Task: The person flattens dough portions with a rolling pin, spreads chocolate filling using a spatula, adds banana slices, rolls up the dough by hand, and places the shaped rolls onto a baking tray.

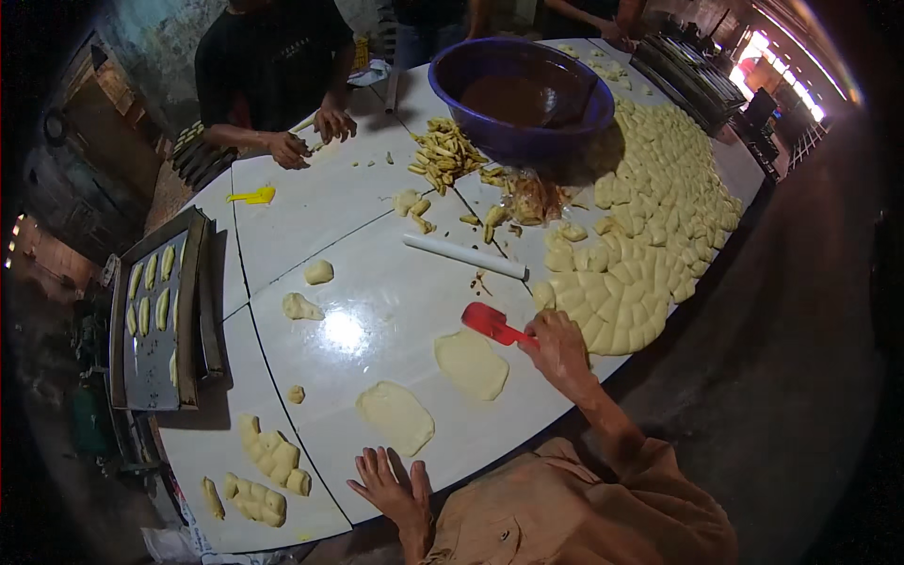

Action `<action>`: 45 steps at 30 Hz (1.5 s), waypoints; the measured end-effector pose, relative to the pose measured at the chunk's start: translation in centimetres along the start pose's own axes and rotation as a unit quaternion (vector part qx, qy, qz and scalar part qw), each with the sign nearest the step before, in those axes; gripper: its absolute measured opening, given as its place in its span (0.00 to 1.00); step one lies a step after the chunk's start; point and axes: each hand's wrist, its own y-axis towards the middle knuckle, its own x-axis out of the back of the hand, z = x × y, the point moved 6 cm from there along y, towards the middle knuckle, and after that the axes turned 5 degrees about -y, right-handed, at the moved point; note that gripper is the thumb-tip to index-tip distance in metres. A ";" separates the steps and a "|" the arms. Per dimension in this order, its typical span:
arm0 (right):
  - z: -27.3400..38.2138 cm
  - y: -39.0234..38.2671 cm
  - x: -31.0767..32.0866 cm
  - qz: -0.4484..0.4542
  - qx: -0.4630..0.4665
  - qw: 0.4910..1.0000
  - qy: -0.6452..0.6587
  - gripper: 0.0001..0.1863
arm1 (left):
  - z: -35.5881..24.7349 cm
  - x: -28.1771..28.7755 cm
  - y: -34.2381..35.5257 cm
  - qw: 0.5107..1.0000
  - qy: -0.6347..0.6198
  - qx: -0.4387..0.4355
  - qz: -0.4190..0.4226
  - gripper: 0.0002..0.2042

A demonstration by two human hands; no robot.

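My right hand (pixel 558 344) grips the handle of a red spatula (pixel 485 318), its blade held above the white tabletop (pixel 282 226). Beneath and beside it lies a flattened oval of pale dough (pixel 471 367). A second flattened oval (pixel 394 414) is just above my left hand (pixel 386 485), whose fingers are spread on the tabletop near the front edge. A white rolling pin (pixel 463 256) lies behind the spatula. A large spread of cut dough pieces (pixel 603 315) reaches from my right hand toward the back right, and more dough pieces (pixel 268 452) sit left of my left hand.
A metal tray (pixel 151 367) with dough strips stands at left. A purple basin (pixel 518 141) of brown contents, a pile of cut pieces (pixel 443 151), a plastic bag (pixel 527 193) and a yellow tool (pixel 254 195) occupy the back. Co-workers (pixel 273 75) stand across the table; dark trays (pixel 687 80) stack at back right.
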 end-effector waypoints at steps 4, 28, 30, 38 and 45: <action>-0.5 -0.6 -0.4 0.018 0.031 0.998 0.061 0.15 | -0.4 0.3 0.6 0.999 -0.011 0.047 -0.014 0.34; -18.6 39.4 7.6 -0.035 0.159 0.986 -0.035 0.12 | 0.2 -2.1 -1.5 0.940 0.167 0.274 -0.118 0.39; -18.9 41.8 4.7 0.001 0.167 0.984 -0.064 0.11 | 0.2 -2.0 -1.8 0.933 0.190 0.292 -0.088 0.38; -18.0 42.3 4.5 0.169 0.214 0.962 0.027 0.15 | -2.0 -0.8 -0.8 0.931 0.175 0.306 -0.096 0.36; -20.6 42.2 4.9 0.275 0.145 0.935 0.169 0.20 | -2.4 -0.6 -0.6 0.929 0.171 0.312 -0.102 0.37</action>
